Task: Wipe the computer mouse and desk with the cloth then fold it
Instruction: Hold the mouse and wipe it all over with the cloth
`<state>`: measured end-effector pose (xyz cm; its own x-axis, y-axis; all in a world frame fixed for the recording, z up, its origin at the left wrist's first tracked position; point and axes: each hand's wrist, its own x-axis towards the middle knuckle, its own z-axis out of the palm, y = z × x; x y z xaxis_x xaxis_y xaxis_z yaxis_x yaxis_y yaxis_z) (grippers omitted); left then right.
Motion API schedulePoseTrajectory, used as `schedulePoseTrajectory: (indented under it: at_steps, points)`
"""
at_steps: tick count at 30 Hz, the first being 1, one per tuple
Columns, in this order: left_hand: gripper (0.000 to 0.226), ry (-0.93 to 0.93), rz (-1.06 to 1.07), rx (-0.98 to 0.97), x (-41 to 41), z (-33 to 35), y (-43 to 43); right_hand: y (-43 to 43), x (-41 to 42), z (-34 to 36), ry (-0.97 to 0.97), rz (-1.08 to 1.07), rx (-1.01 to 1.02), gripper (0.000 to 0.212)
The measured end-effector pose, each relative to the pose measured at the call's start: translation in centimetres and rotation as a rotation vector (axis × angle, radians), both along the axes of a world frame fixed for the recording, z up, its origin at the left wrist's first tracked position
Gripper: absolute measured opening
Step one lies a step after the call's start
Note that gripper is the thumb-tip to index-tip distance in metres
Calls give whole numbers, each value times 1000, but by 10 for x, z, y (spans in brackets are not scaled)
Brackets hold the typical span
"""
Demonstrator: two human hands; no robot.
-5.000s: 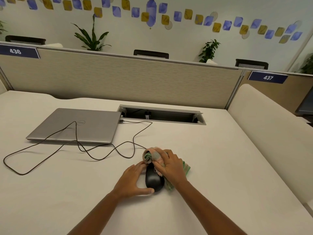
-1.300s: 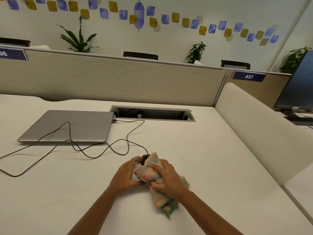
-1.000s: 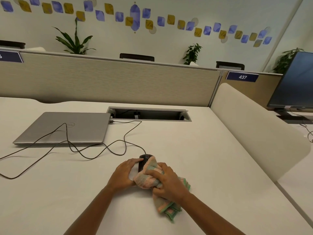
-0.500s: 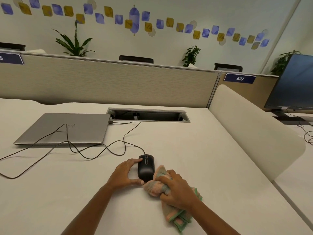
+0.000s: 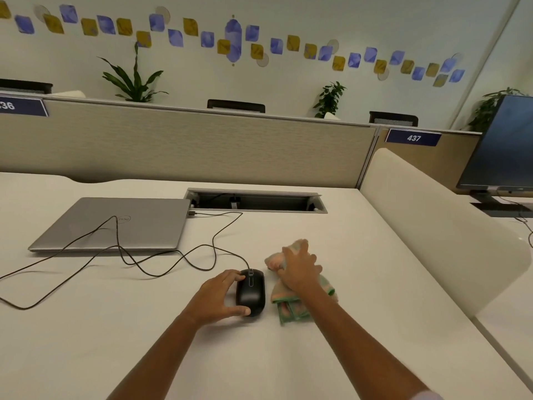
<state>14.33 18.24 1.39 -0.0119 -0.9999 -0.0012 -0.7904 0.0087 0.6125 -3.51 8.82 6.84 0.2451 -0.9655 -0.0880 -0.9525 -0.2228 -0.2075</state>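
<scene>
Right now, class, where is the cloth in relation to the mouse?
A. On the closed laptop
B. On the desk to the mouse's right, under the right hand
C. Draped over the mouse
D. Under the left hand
B: the right hand presses the cloth on the desk beside the uncovered mouse.

A dark blue placard (image 5: 413, 137) fixed to the top of the tan divider panel (image 5: 427, 160) at the right read "437" in white numerals. A matching dark blue placard (image 5: 21, 106) on the long partition (image 5: 184, 148) at the far left was cut by the frame edge, and only "36" showed. The closed silver laptop (image 5: 115, 223) carried a small round logo (image 5: 124, 218) on its lid, too faint to read with certainty.
</scene>
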Motion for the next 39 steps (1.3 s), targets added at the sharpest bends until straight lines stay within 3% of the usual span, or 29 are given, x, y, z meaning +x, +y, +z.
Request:
schedulePoseTrajectory:
  at_steps: [5,11,27,35,39]
  points:
    - [77,-3,15,-8,-1,1,0,1,11,-12,190,81,-1,44]
    - [97,-12,6,14,-3,6,3,13,1,-23,98,217,68,43]
    - [81,-108,15,61,-11,17,6,33,-54,8,17,561,407,53]
    - [66,-410,134,29,-50,23,20,-3,-26,44,-211,384,209,57]
    - [42,-483,261,19,-94,27,30,-14,11,51,-82,420,82,51]
